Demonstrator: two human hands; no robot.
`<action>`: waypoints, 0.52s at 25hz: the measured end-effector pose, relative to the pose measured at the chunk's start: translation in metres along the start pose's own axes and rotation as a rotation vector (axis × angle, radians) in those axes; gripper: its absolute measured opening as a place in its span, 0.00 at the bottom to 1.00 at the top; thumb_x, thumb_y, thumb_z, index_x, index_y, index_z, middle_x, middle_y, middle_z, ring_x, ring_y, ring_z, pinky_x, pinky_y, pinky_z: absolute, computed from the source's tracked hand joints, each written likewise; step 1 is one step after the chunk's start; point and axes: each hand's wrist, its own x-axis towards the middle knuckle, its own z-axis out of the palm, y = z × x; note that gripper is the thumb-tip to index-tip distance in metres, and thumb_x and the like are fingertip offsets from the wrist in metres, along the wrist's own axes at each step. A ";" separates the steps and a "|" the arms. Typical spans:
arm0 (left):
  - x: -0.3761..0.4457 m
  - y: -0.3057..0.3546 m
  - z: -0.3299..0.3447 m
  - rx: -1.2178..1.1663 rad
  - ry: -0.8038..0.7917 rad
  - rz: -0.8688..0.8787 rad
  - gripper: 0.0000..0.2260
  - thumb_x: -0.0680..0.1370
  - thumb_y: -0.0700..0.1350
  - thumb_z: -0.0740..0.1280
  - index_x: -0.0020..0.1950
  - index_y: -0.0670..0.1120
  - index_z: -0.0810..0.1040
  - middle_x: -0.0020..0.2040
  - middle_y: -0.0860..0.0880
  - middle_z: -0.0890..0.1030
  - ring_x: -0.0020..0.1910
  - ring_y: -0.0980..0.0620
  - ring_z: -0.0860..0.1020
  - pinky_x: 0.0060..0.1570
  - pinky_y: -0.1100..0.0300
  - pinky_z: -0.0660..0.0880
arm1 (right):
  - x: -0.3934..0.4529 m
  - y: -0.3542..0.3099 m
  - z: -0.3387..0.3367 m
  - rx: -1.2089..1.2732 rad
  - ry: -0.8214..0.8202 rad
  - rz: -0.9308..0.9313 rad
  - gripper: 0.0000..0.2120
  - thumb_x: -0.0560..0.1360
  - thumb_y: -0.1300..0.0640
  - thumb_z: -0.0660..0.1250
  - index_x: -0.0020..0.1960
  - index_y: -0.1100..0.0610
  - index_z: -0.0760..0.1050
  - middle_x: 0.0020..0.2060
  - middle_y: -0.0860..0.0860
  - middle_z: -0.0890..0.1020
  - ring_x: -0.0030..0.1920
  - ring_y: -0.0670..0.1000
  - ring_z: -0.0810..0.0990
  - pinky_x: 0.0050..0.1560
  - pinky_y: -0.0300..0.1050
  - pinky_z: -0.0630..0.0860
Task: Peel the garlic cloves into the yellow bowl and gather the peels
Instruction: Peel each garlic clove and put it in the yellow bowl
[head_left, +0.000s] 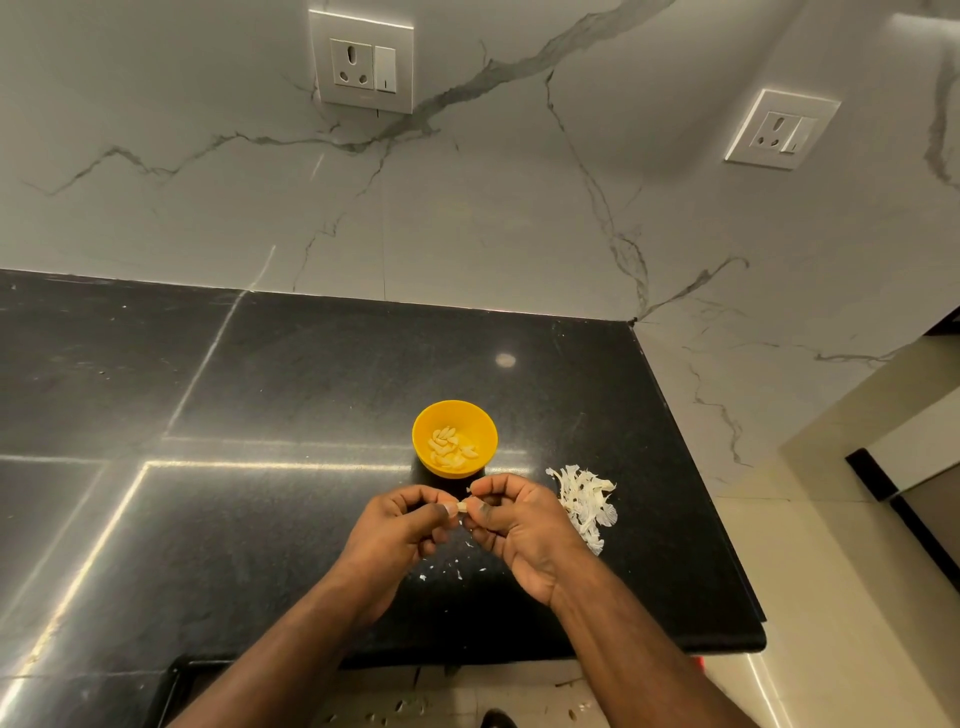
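Note:
A small yellow bowl (455, 415) stands on the black counter with several peeled garlic cloves (451, 447) inside. Just in front of it, my left hand (402, 525) and my right hand (511, 519) meet above the counter and pinch a small garlic clove (461, 506) between their fingertips. Most of the clove is hidden by my fingers. A heap of white garlic peels (584, 501) lies to the right of my right hand. A few small peel scraps (452, 569) are scattered on the counter under my hands.
The black stone counter (291, 395) ends at a front edge near my forearms and at a right edge past the peel heap. A marble wall with two sockets (362, 60) rises behind. The tiled floor (841, 597) lies lower right, with peel bits below the counter.

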 end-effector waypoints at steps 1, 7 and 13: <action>0.000 0.001 0.001 -0.026 0.007 -0.036 0.04 0.78 0.35 0.68 0.49 0.37 0.83 0.38 0.43 0.81 0.34 0.52 0.74 0.36 0.59 0.69 | 0.000 0.002 0.001 -0.045 0.012 -0.053 0.08 0.74 0.73 0.69 0.49 0.61 0.78 0.38 0.55 0.82 0.36 0.51 0.80 0.39 0.42 0.76; 0.002 0.008 0.005 -0.102 0.030 -0.249 0.06 0.79 0.38 0.66 0.48 0.38 0.82 0.35 0.46 0.80 0.32 0.54 0.74 0.35 0.61 0.69 | 0.003 0.016 0.003 -0.558 0.111 -0.497 0.13 0.74 0.70 0.70 0.43 0.52 0.78 0.38 0.50 0.82 0.40 0.46 0.79 0.47 0.43 0.77; 0.003 0.013 0.004 -0.254 -0.052 -0.494 0.09 0.78 0.42 0.67 0.39 0.42 0.80 0.32 0.49 0.76 0.29 0.57 0.71 0.29 0.66 0.66 | 0.003 0.022 0.003 -0.543 0.135 -0.551 0.10 0.74 0.71 0.68 0.42 0.56 0.76 0.38 0.49 0.81 0.41 0.49 0.79 0.48 0.49 0.77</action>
